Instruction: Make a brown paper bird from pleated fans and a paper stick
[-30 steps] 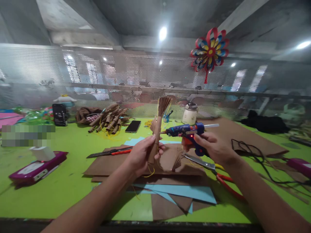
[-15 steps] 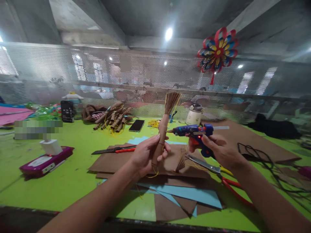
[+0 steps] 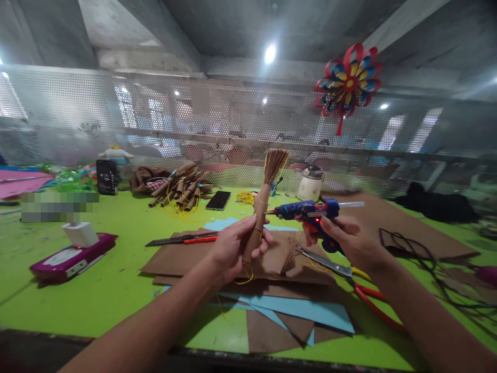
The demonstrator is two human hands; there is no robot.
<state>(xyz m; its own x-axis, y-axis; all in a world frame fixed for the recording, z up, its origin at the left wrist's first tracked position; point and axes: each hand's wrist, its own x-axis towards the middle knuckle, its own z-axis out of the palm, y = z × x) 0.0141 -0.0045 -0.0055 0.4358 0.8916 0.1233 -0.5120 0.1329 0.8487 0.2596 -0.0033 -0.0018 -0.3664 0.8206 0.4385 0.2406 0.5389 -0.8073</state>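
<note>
Wrapped in the fingers of my left hand (image 3: 233, 246) is a small brown paper broom (image 3: 261, 220), held nearly upright with its pleated bristles fanned at the top and yellow string at its lower end. My right hand (image 3: 355, 238) grips a blue glue gun (image 3: 306, 210) with a lit red light and a clear glue stick out of its back. The nozzle meets the broom's handle or sits just beside it; which, I cannot tell. Below lie brown paper sheets (image 3: 174, 264), a small pleated paper fan (image 3: 288, 263) and red-handled scissors (image 3: 361, 290).
A utility knife (image 3: 182, 240) lies left of my left hand. Farther back are a pile of rolled paper pieces (image 3: 186, 189), a phone (image 3: 218, 201) and a white jar (image 3: 310, 184). A purple power strip (image 3: 73, 259) sits at left, a black cord (image 3: 419, 259) at right.
Hardly anything differs. The glue gun has shifted very slightly left, its nozzle still at the broom's handle; both hands keep their grips.
</note>
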